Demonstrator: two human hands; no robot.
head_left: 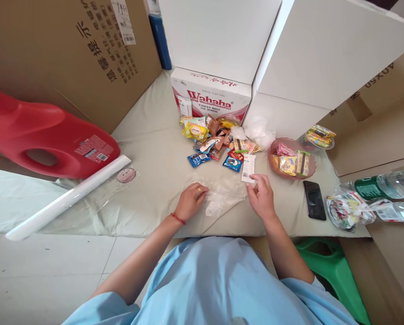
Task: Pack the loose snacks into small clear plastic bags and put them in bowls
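Note:
My left hand (191,200) is closed, its thumb and fingers pinched at the left side of a thin clear plastic bag (227,195) spread flat on the covered table. My right hand (262,196) reaches to the lower end of a narrow white snack packet (248,168). Its thumb and index finger look slightly apart, with the index fingertip at the packet's edge. Beyond both hands lies a pile of wrapped snacks, including a yellow packet (195,131), a blue packet (198,159) and another blue packet (232,163).
A pink translucent bowl (273,169) holds several snacks at the right, near a black phone (314,200) and plastic bottles (388,185). Crumpled clear bags (259,132) lie by the Wahaha box (210,95). A red jug (63,140) and white roll (69,198) stand left.

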